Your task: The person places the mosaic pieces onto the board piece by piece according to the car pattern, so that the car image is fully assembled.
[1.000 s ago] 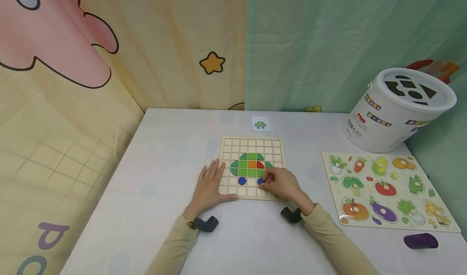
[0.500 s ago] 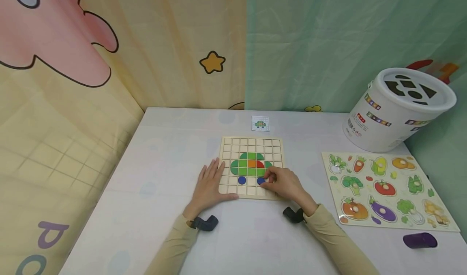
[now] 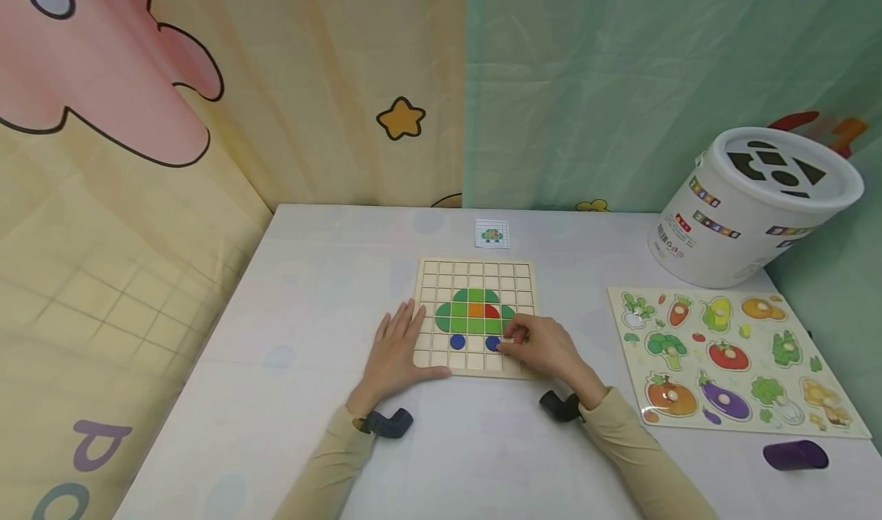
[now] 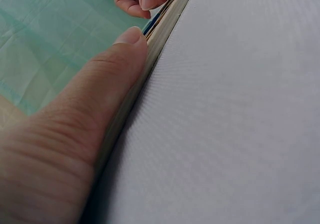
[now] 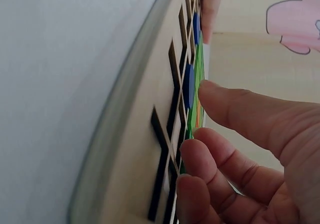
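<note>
A square wooden grid board [image 3: 510, 273] lies on the table with green, orange and red pieces [image 3: 475, 311] in a car-like shape. Two blue discs sit below it, a left disc [image 3: 458, 341] and a right disc [image 3: 492, 343]. My left hand [image 3: 393, 355] rests with straight, spread fingers at the board's left edge, its thumb [image 4: 112, 66] along the front edge. Over the board's right side, my right hand [image 3: 544, 348] has its thumb [image 5: 235, 103] close beside the right disc. Its fingers are loosely bent, with a gap to the thumb and nothing between them.
Behind the board lies a small picture card [image 3: 492, 234] showing a similar car. To the right are a vegetable puzzle board [image 3: 751, 328], a white bucket [image 3: 717, 229] with shaped holes in its lid, and a dark purple object [image 3: 795, 455].
My right hand has shifted slightly right, and its fingertips have come away from the right blue disc, which now shows more fully. The left hand stays where it was.
</note>
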Available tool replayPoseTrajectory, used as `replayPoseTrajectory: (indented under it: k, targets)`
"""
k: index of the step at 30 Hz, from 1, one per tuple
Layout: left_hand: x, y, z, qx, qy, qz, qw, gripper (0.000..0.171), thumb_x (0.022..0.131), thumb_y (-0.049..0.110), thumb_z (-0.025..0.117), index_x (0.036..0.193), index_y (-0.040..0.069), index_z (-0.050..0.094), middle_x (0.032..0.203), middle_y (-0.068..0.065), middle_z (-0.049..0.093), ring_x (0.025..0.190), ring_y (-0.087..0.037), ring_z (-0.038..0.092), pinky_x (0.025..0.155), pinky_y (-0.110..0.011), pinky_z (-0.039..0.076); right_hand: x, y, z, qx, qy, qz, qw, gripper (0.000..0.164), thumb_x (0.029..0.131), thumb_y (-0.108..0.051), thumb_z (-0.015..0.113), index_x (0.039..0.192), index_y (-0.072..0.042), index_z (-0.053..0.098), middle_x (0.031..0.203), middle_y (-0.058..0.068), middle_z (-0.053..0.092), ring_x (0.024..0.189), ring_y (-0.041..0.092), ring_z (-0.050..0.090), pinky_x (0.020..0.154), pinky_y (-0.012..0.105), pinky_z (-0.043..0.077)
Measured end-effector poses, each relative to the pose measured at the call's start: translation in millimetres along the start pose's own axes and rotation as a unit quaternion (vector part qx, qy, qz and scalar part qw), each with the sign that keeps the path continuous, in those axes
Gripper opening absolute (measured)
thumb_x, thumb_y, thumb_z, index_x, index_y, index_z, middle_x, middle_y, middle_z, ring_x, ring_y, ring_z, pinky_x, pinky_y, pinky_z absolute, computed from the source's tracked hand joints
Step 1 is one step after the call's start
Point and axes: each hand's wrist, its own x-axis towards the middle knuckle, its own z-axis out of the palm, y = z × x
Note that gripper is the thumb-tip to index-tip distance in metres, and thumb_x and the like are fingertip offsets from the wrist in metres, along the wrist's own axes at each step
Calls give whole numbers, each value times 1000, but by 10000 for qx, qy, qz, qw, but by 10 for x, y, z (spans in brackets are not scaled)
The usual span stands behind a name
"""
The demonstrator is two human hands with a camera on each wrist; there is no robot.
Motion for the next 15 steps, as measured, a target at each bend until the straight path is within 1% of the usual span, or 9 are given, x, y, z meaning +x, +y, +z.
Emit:
replayPoseTrajectory:
  k: [4, 9, 15]
  targets:
    - [-4, 3, 1, 14, -36, -11, 10000, 116, 69, 77, 60, 152, 8, 19, 157, -12, 10, 144, -23, 3, 114, -40, -3, -39, 47, -72, 61, 101, 156, 9998, 17, 81, -27, 76, 81, -14, 65, 65, -6, 54, 57, 13, 47, 51, 28, 36]
    - [-15, 10, -17, -11, -48, -27, 10000, 116, 69, 77, 60, 152, 8, 19, 157, -12, 10, 144, -23, 3, 114, -41, -2, -104, 125, -161, 169, 164, 299, 9993, 16, 82, -25, 75, 81, -13, 65, 66, -4, 55, 58, 14, 48, 51, 29, 38]
    - [-31, 2, -35, -50, 12, -34, 10000, 115, 69, 76, 61, 151, 7, 21, 157, -12, 12, 143, -24, 5, 114, -42, 0, -193, 251, -223, 80, 281, 402, 9988, 17, 83, -27, 74, 81, -13, 65, 66, -4, 56, 58, 13, 49, 53, 28, 39]
